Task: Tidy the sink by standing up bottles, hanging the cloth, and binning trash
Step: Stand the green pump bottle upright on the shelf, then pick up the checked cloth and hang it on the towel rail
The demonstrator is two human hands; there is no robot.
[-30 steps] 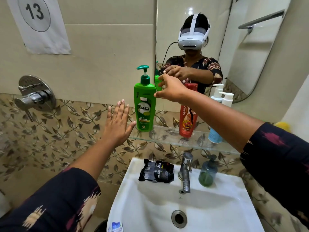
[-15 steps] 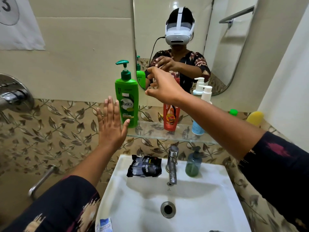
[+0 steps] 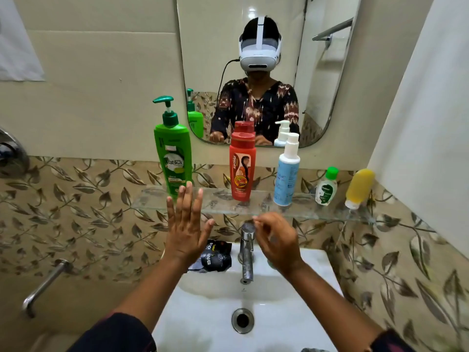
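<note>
My left hand is raised flat over the left back corner of the sink, palm away from me, fingers spread and holding nothing; its fingertips reach up past the front edge of the glass shelf that runs along the wall above the sink. My right hand hangs just right of the tap, which rises from the middle of the sink's back ledge; its fingers are loosely curled with the thumb and forefinger near the top of the tap, and I see nothing gripped in them. On the sink's back ledge, left of the tap and partly hidden behind my left wrist, lies a crumpled black wrapper. Above the sink, all the bottles on the shelf stand upright: the green pump bottle at the left end, the red bottle near the middle above the tap, a white-and-blue spray bottle to its right, then a small clear bottle with a green cap, and a yellow bottle at the right end, which stands on its white cap. The drain sits in the middle of the sink's basin, below the tap's spout.
</note>
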